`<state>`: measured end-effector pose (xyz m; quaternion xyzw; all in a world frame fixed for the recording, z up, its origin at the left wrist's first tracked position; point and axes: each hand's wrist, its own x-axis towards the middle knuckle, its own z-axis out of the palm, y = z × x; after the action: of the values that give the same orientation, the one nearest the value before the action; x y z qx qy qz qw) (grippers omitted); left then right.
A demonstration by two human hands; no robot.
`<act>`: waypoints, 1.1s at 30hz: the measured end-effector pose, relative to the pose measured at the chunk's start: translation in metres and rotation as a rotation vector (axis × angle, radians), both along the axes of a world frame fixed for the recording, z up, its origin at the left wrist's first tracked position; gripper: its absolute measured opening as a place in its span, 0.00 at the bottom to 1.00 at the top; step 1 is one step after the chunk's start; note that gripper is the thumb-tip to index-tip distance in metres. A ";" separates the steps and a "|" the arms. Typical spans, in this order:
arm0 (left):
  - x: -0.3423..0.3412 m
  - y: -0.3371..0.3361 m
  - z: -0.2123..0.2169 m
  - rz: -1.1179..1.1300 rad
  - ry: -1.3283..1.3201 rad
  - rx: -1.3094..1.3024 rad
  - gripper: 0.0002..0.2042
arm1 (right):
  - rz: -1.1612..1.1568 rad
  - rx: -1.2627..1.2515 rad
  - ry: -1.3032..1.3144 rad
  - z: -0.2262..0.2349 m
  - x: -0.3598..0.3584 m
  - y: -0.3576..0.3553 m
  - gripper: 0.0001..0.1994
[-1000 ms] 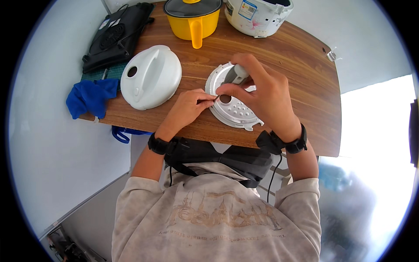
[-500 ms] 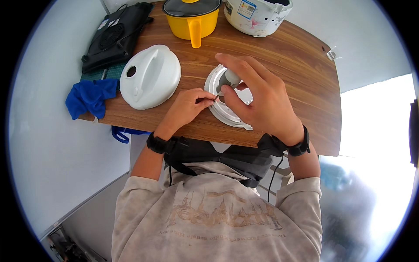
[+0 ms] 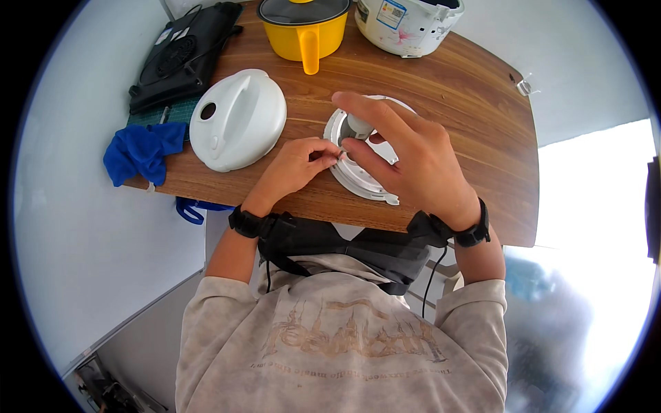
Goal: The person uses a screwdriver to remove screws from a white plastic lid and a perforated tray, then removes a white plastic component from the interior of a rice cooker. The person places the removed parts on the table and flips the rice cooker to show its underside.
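A round white plastic lid part (image 3: 356,184) with a raised rim lies on the wooden table in front of me. My right hand (image 3: 415,153) is curled over it, fingers and thumb closed round a screwdriver (image 3: 359,126) with a pale grey handle. The thin shaft points down toward the part's left rim, mostly hidden there. At that rim my left hand (image 3: 297,165) pinches with thumb and forefinger close to the screwdriver's tip; whatever lies between those fingertips is too small to make out. Left of this hand rests a white oval cover (image 3: 242,127) with a dark round hole.
A yellow pot (image 3: 292,41) with a forward-pointing handle and a white rice cooker body (image 3: 403,31) stand at the back. To the left are a black appliance (image 3: 180,58), a green mat (image 3: 180,113) and a blue cloth (image 3: 143,153). The wooden table (image 3: 475,131) ends at my waist.
My right fingers and the screwdriver handle have shifted slightly left, and less of the shaft shows. The left hand stays at the rim, nearly still.
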<state>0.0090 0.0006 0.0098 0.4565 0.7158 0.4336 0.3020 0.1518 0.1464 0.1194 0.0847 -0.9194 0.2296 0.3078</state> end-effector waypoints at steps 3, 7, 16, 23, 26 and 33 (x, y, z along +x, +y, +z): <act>-0.003 0.000 -0.006 -0.027 -0.016 0.027 0.08 | 0.001 0.002 -0.006 0.001 0.002 0.001 0.21; -0.003 0.001 -0.003 -0.037 -0.023 0.004 0.07 | 0.005 -0.015 0.004 -0.001 0.003 0.003 0.21; -0.005 0.001 0.000 -0.054 -0.036 -0.023 0.07 | -0.016 -0.036 -0.023 0.004 0.005 0.000 0.22; -0.008 0.001 -0.002 -0.058 -0.045 -0.041 0.08 | -0.007 -0.031 -0.049 0.012 0.006 -0.002 0.26; -0.010 0.001 -0.007 -0.063 -0.052 -0.032 0.09 | -0.001 -0.019 -0.037 0.013 0.002 0.000 0.26; -0.011 0.001 -0.005 -0.062 -0.048 -0.048 0.10 | 0.021 -0.025 -0.019 0.015 -0.005 0.003 0.16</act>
<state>-0.0016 0.0012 0.0046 0.4604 0.7041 0.4178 0.3433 0.1464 0.1497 0.1346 0.0884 -0.9185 0.2452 0.2974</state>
